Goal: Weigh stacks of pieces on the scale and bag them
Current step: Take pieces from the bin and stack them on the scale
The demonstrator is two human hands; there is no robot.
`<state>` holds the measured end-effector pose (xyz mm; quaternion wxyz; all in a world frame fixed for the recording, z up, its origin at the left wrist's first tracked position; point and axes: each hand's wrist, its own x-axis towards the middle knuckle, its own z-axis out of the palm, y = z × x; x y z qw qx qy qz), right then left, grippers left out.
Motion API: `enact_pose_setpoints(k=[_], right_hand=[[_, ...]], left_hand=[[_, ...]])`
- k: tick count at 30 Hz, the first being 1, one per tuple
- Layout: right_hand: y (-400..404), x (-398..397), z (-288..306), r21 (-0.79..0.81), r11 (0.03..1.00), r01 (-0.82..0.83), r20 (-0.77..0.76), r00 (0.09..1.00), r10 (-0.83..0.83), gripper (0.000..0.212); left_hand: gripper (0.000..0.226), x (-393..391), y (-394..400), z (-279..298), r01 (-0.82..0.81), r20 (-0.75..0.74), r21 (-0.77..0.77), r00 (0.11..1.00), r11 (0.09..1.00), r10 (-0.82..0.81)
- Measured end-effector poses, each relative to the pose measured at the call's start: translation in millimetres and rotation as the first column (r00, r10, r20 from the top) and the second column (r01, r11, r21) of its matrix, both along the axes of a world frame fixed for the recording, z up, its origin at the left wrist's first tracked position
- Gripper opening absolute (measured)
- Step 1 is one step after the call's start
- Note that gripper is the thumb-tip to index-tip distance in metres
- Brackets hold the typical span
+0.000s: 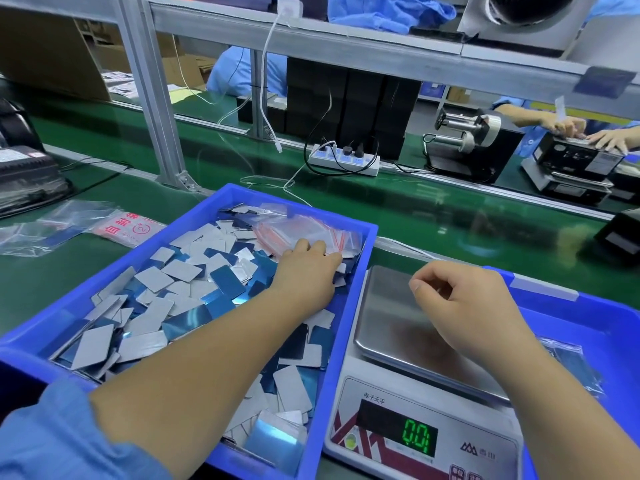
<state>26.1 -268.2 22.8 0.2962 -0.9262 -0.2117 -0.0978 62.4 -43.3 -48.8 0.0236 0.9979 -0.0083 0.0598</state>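
Observation:
A blue bin [349,306] in front of me holds several loose grey and blue rectangular pieces [180,271]. At its far right corner lies a pile of small clear zip bags with red strips [311,228]. My left hand [306,268] reaches across the bin and its fingers rest on that pile. To the right stands a digital scale [408,393]; its steel pan [391,317] is bare and the display [417,438] reads 0.0. My right hand [464,299] hovers over the pan with fingers loosely curled, holding nothing I can see.
A second blue bin [616,327] at the right holds a filled clear bag [575,358]. More bag packs [114,225] lie on the green table at the left. Beyond are a metal frame post [152,98], a power strip [344,161] and another worker's hands [588,131].

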Motion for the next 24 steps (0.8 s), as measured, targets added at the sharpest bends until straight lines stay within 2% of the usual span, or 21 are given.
enact_pose_setpoints(k=[4,7,10,12,16,20,24], right_hand=[[-1,0,0,0.014,1.0,0.003,0.008,1.0,-0.003,0.025],[-1,1,-1,0.024,1.0,0.003,0.004,1.0,-0.004,0.025],[-1,2,0,0.028,1.0,0.011,0.006,1.0,-0.011,0.026],[-1,1,1,0.027,1.0,0.012,0.012,1.0,-0.013,0.026],[-1,1,2,0.032,0.999,0.018,0.004,1.0,-0.019,0.025],[-1,-2,11,0.058,0.998,0.029,0.015,0.999,-0.03,0.024],[-8,-13,34,0.094,0.995,0.014,0.141,0.99,-0.027,0.02]], left_hand=[[0.03,1,3,9,0.005,0.037,-0.011,0.999,1.0,-0.004],[0.016,-1,12,20,-0.012,0.123,-0.129,0.992,0.992,0.028],[0.019,-5,21,24,0.003,0.067,-0.208,0.998,0.978,0.011],[0.017,-8,25,26,0.014,0.059,-0.342,0.998,0.94,0.007],[0.03,-6,32,35,-0.058,0.102,-0.611,0.983,0.79,0.151],[0.041,-5,40,43,-0.144,-0.06,-0.786,0.986,0.602,0.158],[0.012,-10,37,59,-0.084,-0.095,-0.925,0.995,0.37,-0.012]])
